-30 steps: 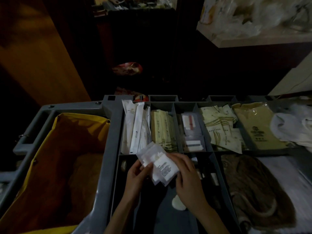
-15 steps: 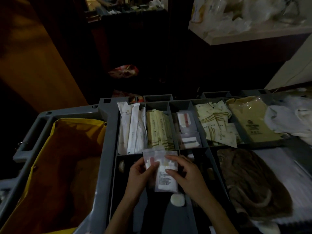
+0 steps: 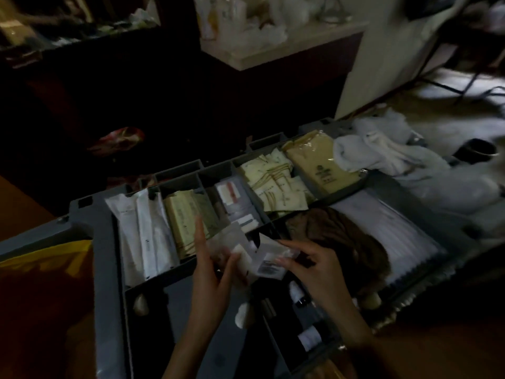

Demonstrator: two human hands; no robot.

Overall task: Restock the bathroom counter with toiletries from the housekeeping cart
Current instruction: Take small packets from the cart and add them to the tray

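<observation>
Clear plastic sachets (image 3: pixel 246 251) are held over the near compartments of the cart (image 3: pixel 101 228). The left hand (image 3: pixel 211 272) clamps the fanned stack between thumb and fingers (image 3: pixel 199 233); the right hand (image 3: pixel 317 272) pinches the rightmost sachet's lower edge. We judge it peels off rightward, long axis tilted down-right. Count and labels unreadable: dim, blurred.

Prob. hotel rm: housekeeping cart (image 3: pixel 106 214) w/ toiletry sachets (image 3: pixel 273 184), towels (image 3: pixel 382 154).
</observation>
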